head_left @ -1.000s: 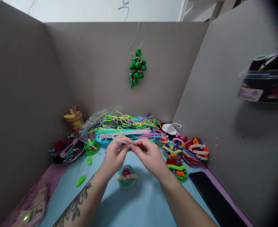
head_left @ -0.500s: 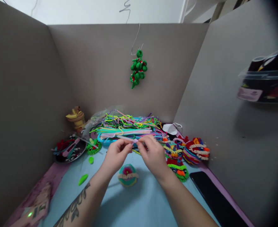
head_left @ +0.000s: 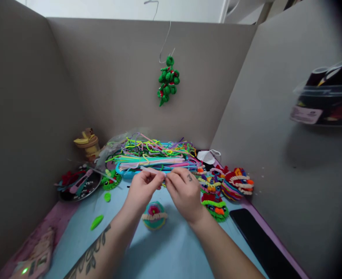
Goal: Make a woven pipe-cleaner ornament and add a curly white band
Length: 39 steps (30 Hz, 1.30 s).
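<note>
Fingertips of my left hand (head_left: pixel 144 190) and my right hand (head_left: pixel 185 193) meet above the middle of the blue table cover, both closed on a pale pink pipe cleaner (head_left: pixel 150 170). One stretch of it sticks out to the upper left past my left hand; the part between the fingers is mostly hidden. Below my hands, a round teal pipe-cleaner piece (head_left: pixel 154 223) with a magenta flower and a cream band rests on the cover. Just beyond my hands is a heap of many-coloured pipe cleaners (head_left: pixel 156 149), partly in a blue tray (head_left: pixel 127 175).
Finished pipe-cleaner pieces (head_left: pixel 237 184) crowd the right side, near a black phone-like slab (head_left: pixel 264 244). At left are a dark bowl (head_left: pixel 94 184) with tools, a green frog-like piece (head_left: pixel 111 180) and a pink device (head_left: pixel 40 255). Grey panels (head_left: pixel 136 77) enclose the table.
My right hand has rolled over, its back now turned more upward, still pinching the pipe cleaner beside the left. The whole view has shifted slightly.
</note>
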{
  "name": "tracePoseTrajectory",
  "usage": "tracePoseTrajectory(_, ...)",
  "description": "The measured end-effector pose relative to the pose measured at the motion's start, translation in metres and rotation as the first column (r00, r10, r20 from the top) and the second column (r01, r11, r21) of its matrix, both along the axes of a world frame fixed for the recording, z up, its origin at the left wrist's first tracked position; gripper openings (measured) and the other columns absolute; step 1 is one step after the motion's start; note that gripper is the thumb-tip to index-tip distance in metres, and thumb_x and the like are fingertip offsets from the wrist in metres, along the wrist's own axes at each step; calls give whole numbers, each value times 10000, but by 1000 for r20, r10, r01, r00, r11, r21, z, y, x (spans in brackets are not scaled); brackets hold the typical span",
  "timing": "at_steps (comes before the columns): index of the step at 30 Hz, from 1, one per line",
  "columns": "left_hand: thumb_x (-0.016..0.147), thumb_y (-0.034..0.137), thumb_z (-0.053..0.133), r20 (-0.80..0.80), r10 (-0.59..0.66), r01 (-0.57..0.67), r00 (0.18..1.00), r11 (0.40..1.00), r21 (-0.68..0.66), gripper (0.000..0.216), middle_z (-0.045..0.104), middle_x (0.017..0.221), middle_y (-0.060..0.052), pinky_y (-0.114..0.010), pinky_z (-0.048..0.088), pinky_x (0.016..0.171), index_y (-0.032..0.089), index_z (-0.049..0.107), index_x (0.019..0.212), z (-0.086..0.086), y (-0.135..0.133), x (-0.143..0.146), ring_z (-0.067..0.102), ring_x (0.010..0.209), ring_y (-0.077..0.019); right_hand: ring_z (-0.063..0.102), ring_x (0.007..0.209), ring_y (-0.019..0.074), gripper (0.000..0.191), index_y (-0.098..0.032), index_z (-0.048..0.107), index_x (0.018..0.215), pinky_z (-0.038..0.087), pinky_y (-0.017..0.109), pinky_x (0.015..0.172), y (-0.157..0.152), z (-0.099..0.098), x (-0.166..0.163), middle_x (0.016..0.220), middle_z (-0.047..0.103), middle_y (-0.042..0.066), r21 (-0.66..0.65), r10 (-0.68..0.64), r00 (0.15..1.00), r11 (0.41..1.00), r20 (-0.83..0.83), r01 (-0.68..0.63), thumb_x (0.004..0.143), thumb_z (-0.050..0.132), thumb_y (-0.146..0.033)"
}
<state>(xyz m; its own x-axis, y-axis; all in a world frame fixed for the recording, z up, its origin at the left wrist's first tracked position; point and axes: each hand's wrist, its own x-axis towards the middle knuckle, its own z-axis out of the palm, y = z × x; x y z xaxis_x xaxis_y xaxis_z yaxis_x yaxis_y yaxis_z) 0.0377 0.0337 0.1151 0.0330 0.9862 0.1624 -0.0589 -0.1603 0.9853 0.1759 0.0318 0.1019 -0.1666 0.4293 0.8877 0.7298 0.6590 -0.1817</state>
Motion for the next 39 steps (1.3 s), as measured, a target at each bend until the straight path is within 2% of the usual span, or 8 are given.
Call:
tracePoseTrajectory(3, 761, 345, 660, -43, 30, -28, 999, 999, 38, 235, 570, 597, 12, -216, 410, 555, 125, 636, 680, -1, 2, -1, 498, 565, -98, 588, 769, 177, 108, -184, 631, 812, 481, 302, 723, 1, 0, -2, 826, 618, 66, -52, 26, 998, 998, -60, -29, 866, 545, -146)
tracePoseTrajectory(7, 797, 274, 624, -84, 46, -31, 995, 984, 178, 133, 647, 801, -31, -253, 464, 657, 148, 662, 809, -2, 2, -6, 581, 716, -140, 591, 888, 185, 116, -169, 611, 916, 501, 291, 758, 0, 6, -2, 934, 607, 80, -242, 167, 955, 943, -246, -228, 810, 585, -129)
tracePoseTrajectory(14, 840, 112, 545, -298, 161, 31, 941, 835, 549, 123, 633, 802, -31, -265, 450, 707, 178, 647, 828, -3, 1, -16, 579, 769, -145, 590, 767, 154, 75, -182, 645, 847, 470, 247, 656, -4, 15, 0, 817, 627, 40, -425, 290, 881, 790, -375, -441, 838, 571, -187)
tracePoseTrajectory(20, 853, 93, 531, -319, 134, 92, 938, 791, 605, 144, 625, 804, -30, -259, 460, 689, 188, 639, 845, 0, 0, -14, 577, 772, -142, 559, 703, 143, 157, -177, 650, 763, 425, 239, 612, 0, 16, 6, 738, 613, 25, -485, 288, 846, 717, -450, -501, 866, 548, -238)
tracePoseTrajectory(24, 837, 149, 588, -304, 115, 74, 946, 835, 546, 108, 649, 878, -46, -286, 475, 753, 193, 662, 902, 0, 0, -14, 595, 855, -165, 512, 640, 127, 175, -172, 633, 735, 390, 231, 570, 1, 18, 9, 692, 569, 7, -530, 262, 836, 673, -482, -517, 857, 562, -276)
tracePoseTrajectory(27, 827, 202, 610, -308, 118, 30, 944, 899, 437, 139, 678, 917, -55, -290, 484, 742, 192, 674, 950, 0, 1, -17, 617, 849, -175, 486, 617, 117, 198, -175, 604, 726, 369, 226, 551, 0, 19, 9, 678, 536, -6, -523, 242, 834, 683, -497, -510, 869, 545, -298)
tracePoseTrajectory(33, 789, 229, 629, -314, 120, -13, 942, 946, 322, 97, 698, 776, -37, -266, 477, 677, 175, 707, 769, 6, 1, -17, 619, 737, -165, 522, 686, 129, 165, -181, 587, 740, 404, 234, 609, -3, 21, 7, 732, 567, 5, -460, 202, 868, 781, -454, -422, 879, 536, -253)
tracePoseTrajectory(39, 736, 279, 679, -101, 33, -27, 994, 998, 65, 136, 660, 660, -17, -245, 444, 583, 153, 707, 781, 7, -3, -7, 570, 611, -135, 560, 740, 153, 100, -188, 587, 800, 450, 262, 648, -2, 12, 3, 796, 586, 29, -360, 129, 921, 893, -369, -269, 879, 529, -207)
